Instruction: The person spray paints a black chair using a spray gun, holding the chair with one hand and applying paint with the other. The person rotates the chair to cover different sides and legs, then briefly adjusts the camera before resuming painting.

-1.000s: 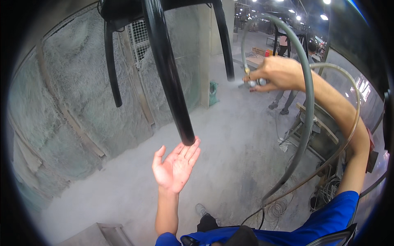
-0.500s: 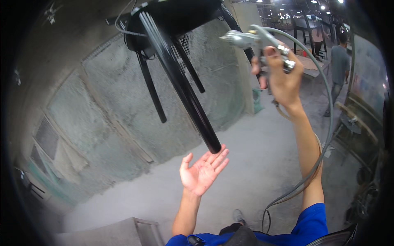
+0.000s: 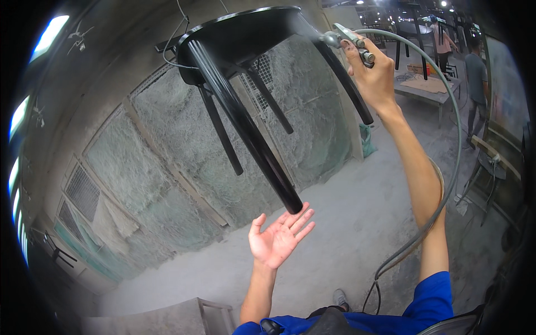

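A glossy black chair (image 3: 223, 95) hangs from wires in front of me, its legs pointing down and toward me. My left hand (image 3: 277, 240) is open, palm up, with its fingertips at the foot of the nearest leg; whether they press on it is hard to tell. Up at the right, my right hand (image 3: 375, 75) is wrapped round a metal spray gun (image 3: 335, 39). A pale mist shows between the gun's nozzle and the seat edge. From the gun a grey hose (image 3: 455, 128) loops down past my right forearm.
Behind the chair stands a dust-coated filter wall (image 3: 162, 145). To the right are a worktable (image 3: 424, 89), a person in a grey shirt (image 3: 476, 72) and a dusty stand (image 3: 491, 162). A box-like grey thing (image 3: 167, 318) sits low at the left.
The view has tilted upward, showing more of the chair and bright windows at left. My right hand has brought the spray gun up against the seat's right side, and mist now shows.
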A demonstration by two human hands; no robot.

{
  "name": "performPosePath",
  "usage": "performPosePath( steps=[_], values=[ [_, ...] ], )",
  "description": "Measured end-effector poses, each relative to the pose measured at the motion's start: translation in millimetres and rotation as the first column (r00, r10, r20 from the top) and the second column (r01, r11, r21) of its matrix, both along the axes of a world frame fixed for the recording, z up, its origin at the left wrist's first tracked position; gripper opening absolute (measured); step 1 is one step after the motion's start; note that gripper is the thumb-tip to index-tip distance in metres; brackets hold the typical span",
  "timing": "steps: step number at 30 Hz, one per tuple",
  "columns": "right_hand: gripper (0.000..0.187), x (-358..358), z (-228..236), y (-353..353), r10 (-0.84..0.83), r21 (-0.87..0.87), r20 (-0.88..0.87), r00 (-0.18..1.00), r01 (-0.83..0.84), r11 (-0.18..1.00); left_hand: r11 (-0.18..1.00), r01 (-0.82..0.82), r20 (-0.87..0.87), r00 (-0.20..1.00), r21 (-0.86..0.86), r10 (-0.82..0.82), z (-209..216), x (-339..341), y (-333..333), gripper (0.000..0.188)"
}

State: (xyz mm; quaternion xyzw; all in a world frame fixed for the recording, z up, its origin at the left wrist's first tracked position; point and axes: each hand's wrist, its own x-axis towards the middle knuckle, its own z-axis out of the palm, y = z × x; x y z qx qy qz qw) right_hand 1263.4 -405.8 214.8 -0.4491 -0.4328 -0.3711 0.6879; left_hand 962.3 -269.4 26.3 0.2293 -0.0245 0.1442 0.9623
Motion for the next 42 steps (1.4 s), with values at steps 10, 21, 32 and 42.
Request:
performPosePath(
  steps=[10,21,32,42],
  values=[
    [0.034,-43.8,83.6,-73.0,0.477,-0.134,0.005,0.879,-0.472,0.871,0.998,-0.062,-0.024,0.998,-0.009,0.062,-8.3,-0.5,0.3,0.075],
    [0.036,3.6,156.1,-96.0,0.096,-0.387,0.205,0.974,-0.010,0.922,0.993,-0.121,0.001,0.993,0.001,0.121,-16.1,0.5,-0.4,0.079],
    [0.032,-76.0,169.9,-71.8,0.349,-0.397,0.902,0.252,0.173,0.901,0.978,-0.204,-0.002,0.979,0.038,0.204,-26.0,2.8,4.5,0.080],
    [0.047,-41.6,-36.2,-14.8,0.755,-0.945,0.322,0.571,0.145,0.293,0.640,-0.767,-0.457,0.583,-0.038,0.672,-140.2,-41.7,62.0,0.078]
  ],
)
